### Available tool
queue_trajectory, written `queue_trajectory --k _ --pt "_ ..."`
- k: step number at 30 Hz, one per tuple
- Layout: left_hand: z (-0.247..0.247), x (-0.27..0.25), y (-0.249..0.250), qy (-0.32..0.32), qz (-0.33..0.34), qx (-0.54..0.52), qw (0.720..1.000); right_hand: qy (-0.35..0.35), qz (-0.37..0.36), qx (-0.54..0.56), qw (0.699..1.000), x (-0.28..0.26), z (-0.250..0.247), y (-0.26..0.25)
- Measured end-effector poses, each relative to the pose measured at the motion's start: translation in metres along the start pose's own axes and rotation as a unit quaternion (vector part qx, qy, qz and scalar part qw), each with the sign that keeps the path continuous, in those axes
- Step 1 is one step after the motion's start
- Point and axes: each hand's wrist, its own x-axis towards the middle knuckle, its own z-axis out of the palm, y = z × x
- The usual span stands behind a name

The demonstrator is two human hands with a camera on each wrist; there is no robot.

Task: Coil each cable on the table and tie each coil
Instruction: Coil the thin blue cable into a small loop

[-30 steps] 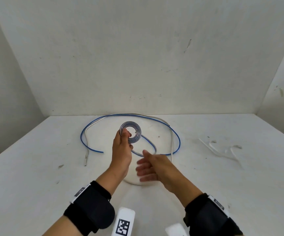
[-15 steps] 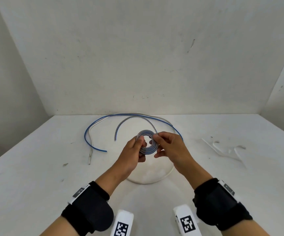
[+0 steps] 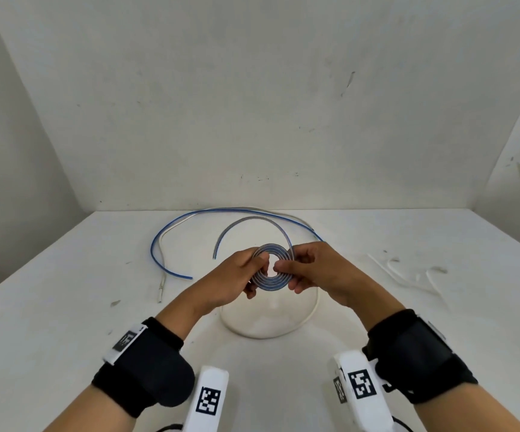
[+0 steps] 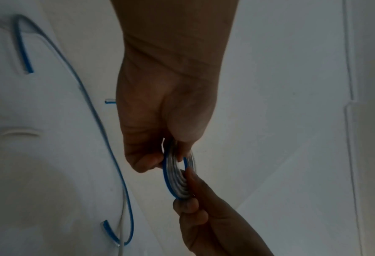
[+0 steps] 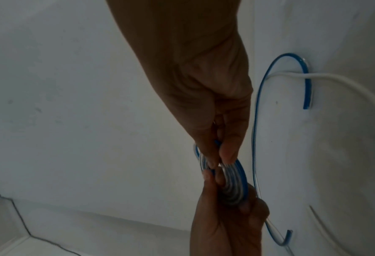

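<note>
A flat spiral coil of blue-and-clear cable [image 3: 272, 283] is held up above the white table [image 3: 65, 307]. My left hand [image 3: 240, 277] pinches its left side, thumb on the near face [image 4: 177, 183]. My right hand [image 3: 302, 271] pinches its right side [image 5: 232, 187]. A loose tail [image 3: 246, 222] curves up from the coil and ends free at the left. A second blue cable [image 3: 171, 230] and a white cable [image 3: 283, 330] lie in big loops on the table behind and beneath my hands.
Several thin white ties [image 3: 408, 275] lie on the table to the right. White walls close the table at the back and both sides. Black wrist straps with white tagged camera mounts [image 3: 208, 400] sit at the near edge.
My right hand rose from below the coil and took hold of its right side. The coil came nearer and lower, and one more turn of the tail wound on, leaving a shorter tail.
</note>
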Motion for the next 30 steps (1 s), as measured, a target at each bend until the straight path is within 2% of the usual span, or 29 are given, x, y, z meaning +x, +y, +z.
queue_trajectory --k 2,3,5,6,7,8,10,12,14,16,19,24,27,30 --pt "-0.002 0.003 0.003 0.058 0.013 0.107 0.993 0.011 -0.009 -0.007 1.000 0.002 -0.001 0.000" --pt "-0.003 0.004 0.005 0.112 0.025 0.155 0.981 0.014 -0.013 -0.016 1.000 0.003 -0.002 0.000" --pt "-0.006 0.003 0.012 0.243 0.069 0.242 0.937 0.013 -0.016 -0.045 0.999 0.003 -0.005 0.001" --pt "-0.007 0.001 0.016 0.290 0.120 0.275 0.909 0.008 -0.017 -0.063 0.998 0.003 -0.005 0.001" --pt "-0.008 0.000 0.020 0.306 0.186 0.300 0.884 0.001 -0.016 -0.082 0.996 0.003 -0.005 0.002" --pt "-0.008 0.002 0.020 0.290 0.245 0.324 0.867 -0.006 -0.016 -0.101 0.995 0.003 -0.004 0.003" --pt "-0.009 0.010 0.016 0.208 0.312 0.372 0.849 -0.017 -0.019 -0.126 0.992 0.004 -0.001 0.004" --pt "-0.008 0.018 0.008 0.149 0.304 0.379 0.861 -0.013 -0.031 -0.130 0.991 0.004 0.000 0.004" --pt "-0.008 0.023 0.000 0.138 0.276 0.329 0.893 0.006 -0.046 -0.115 0.992 0.004 -0.002 0.003" --pt "-0.007 0.021 -0.005 0.157 0.268 0.266 0.913 0.028 -0.056 -0.096 0.993 0.003 -0.006 0.002" --pt "-0.003 0.020 -0.006 0.190 0.258 0.206 0.925 0.066 -0.070 -0.057 0.994 0.003 -0.007 0.002" --pt "0.008 0.020 -0.006 0.212 0.176 0.033 0.961 0.134 -0.098 0.037 0.985 0.009 -0.003 0.006" --pt "0.016 0.022 -0.007 0.210 0.127 -0.085 0.966 0.145 -0.101 0.081 0.981 0.010 0.004 0.009" --pt "0.026 0.022 -0.006 0.221 0.093 -0.193 0.952 0.157 -0.108 0.118 0.975 0.011 0.015 0.016"
